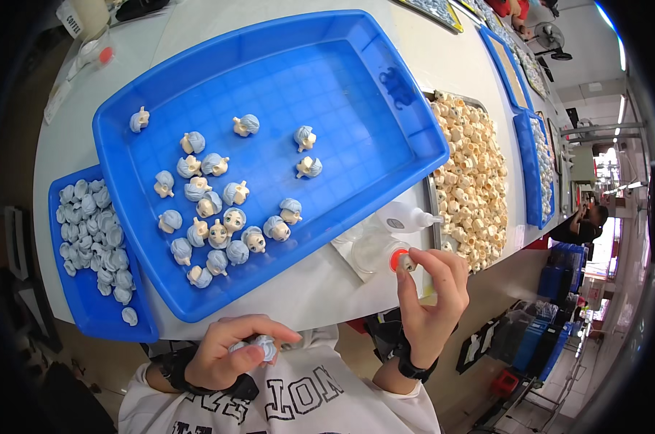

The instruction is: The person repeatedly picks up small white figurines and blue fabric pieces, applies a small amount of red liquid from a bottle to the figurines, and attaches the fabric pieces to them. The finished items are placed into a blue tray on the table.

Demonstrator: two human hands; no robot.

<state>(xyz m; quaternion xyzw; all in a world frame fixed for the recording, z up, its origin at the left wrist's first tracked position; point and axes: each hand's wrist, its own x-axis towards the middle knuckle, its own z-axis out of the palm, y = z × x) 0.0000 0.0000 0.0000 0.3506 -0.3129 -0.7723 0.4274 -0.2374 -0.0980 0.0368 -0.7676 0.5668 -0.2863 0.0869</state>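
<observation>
Far left: small blue tray (145,307), pale-blue hair pieces (96,231) heaped inside. Beside it on the white surface (302,307), large blue tray (284,87); blue-haired doll heads (233,219) scattered, mostly toward its near left. Left hand (224,354) below large tray, near person's front; grip clamped on a ridged pale-blue part (266,349). Then a clear jar (371,253), white squeeze bottle (407,217) just beyond. Right hand (437,289): thumb and forefinger pinching a small cream part (407,264) by a red disc (394,259); contact unclear. Farther right, cream pieces (472,181), piled in a tray (433,202).
</observation>
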